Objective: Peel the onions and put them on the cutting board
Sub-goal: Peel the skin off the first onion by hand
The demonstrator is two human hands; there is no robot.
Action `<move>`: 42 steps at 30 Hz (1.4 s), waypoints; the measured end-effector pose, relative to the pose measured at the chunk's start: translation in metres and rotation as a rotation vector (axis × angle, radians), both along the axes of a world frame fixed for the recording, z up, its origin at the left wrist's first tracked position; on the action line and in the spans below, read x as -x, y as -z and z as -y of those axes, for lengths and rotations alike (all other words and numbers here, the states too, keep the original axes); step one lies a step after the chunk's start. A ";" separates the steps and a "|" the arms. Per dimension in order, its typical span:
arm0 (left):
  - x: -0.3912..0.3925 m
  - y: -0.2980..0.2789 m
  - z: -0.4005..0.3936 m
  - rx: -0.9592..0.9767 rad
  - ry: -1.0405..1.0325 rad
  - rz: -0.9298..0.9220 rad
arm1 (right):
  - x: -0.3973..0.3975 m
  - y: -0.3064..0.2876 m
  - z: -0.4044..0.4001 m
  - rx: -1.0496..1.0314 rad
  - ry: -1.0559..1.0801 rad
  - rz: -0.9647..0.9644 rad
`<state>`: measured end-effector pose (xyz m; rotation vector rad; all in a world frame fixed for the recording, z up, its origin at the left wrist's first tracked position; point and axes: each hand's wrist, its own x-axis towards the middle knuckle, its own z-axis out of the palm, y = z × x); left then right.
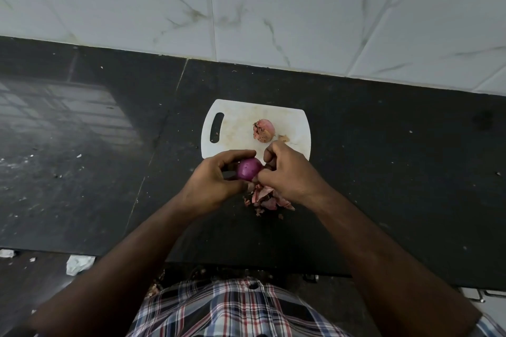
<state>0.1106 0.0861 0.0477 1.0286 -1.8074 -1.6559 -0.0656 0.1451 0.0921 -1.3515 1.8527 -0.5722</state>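
Below both hands (247,172), onion skins (267,198)

Black stone counter (82,145) filled frame middle; white veined wall tiles (273,8) ran across top, window glare lower left.

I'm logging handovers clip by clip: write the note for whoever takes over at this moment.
Left hand grips the purple onion above the counter, near the cutting board.
Right hand pinches at the onion's right side, pulling skin.
Done: that onion looks mostly bare; peels piled on the counter below the hands.
Left: finish it, set it on the board, then peel the second onion, lying on the board with dry skin still on.
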 end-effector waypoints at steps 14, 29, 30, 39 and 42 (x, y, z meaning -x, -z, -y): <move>-0.013 0.005 -0.002 -0.624 0.047 -0.490 | 0.009 -0.002 -0.017 0.321 0.068 0.316; 0.003 0.001 -0.013 -0.549 -0.103 -0.510 | -0.021 -0.015 -0.016 0.346 0.169 -0.128; 0.004 0.001 -0.014 -0.537 -0.109 -0.508 | -0.023 -0.015 -0.016 0.362 0.174 -0.145; -0.003 -0.007 -0.008 -0.592 -0.029 -0.507 | -0.022 -0.021 -0.013 0.358 0.073 -0.117; -0.008 -0.007 -0.006 -0.679 -0.001 -0.492 | -0.015 -0.024 -0.011 0.313 0.033 -0.022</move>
